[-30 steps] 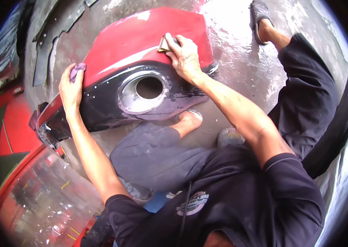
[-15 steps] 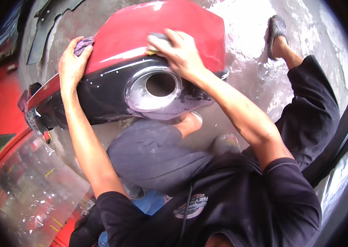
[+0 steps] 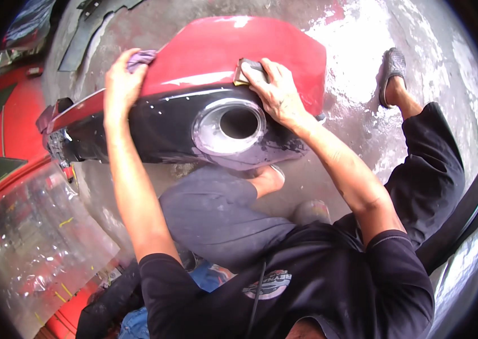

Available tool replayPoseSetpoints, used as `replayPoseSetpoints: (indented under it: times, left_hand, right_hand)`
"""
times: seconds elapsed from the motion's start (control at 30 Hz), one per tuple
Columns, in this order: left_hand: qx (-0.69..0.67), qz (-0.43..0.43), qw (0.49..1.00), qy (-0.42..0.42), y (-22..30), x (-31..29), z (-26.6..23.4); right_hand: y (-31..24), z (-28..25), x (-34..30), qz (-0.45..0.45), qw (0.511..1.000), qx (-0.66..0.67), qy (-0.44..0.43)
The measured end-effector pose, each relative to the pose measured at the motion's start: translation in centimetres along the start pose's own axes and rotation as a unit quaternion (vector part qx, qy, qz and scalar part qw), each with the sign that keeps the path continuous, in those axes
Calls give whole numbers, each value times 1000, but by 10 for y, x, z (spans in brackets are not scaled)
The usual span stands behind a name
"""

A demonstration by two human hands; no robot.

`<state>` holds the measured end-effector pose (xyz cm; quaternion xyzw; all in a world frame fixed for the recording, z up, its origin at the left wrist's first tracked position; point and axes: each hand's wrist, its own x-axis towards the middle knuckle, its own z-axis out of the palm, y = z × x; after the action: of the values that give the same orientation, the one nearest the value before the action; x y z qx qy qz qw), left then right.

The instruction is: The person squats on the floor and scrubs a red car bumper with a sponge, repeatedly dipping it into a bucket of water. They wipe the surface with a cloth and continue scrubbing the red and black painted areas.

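Note:
A car bumper (image 3: 205,53) lies across in front of me, glossy red above and black below. A round, pale-rimmed opening (image 3: 200,133) sits in its black part. My right hand (image 3: 279,95) grips a grey sanding block (image 3: 256,69) with yellowish-brown sandpaper (image 3: 240,77) at its left side, pressed on the red surface just above the black edge. At the bumper's upper left edge, my left hand (image 3: 121,85) is closed around a crumpled purple cloth (image 3: 140,59). The underside of the block is hidden.
Wet, stained concrete floor (image 3: 352,85) surrounds the bumper. Dark trim strips (image 3: 85,37) lie at the far left. A red car panel (image 3: 21,116) and clear plastic sheeting (image 3: 41,237) stand to the left. My sandalled foot (image 3: 394,63) is at the right.
The view has shifted, so the bumper appears lower and further right. My right hand has slid the sanding block slightly right along the red surface. The left hand keeps the cloth.

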<state>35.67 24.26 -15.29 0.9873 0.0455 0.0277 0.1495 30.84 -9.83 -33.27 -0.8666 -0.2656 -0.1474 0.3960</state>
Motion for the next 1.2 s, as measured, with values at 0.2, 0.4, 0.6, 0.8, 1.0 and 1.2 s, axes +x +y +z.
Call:
replayPoseSetpoints:
  times: [0.2,0.4,0.6,0.8,1.0,1.2]
  left_hand:
    - [-80,-8,995,55,-36,-21,-15]
    - [13,-28,998,50,-12,-27,-10]
    - [27,-58,997,41,5,-22,-15]
    - [-16,-64,997,31,4,-22,-9]
    - [-15,-74,996,51,6,-27,-15]
    - [-5,-64,997,50,3,-22,-10]
  right_hand:
    - [59,-12,-74,102,993,-57,-5]
    - [-56,22,61,-62,997,34,-18]
    - [63,-14,-47,-10,995,-97,5]
    - [-76,24,83,-72,996,44,-15]
    - [49,-16,-41,3,996,-84,-39]
    - [-96,28,98,-44,992,98,-63]
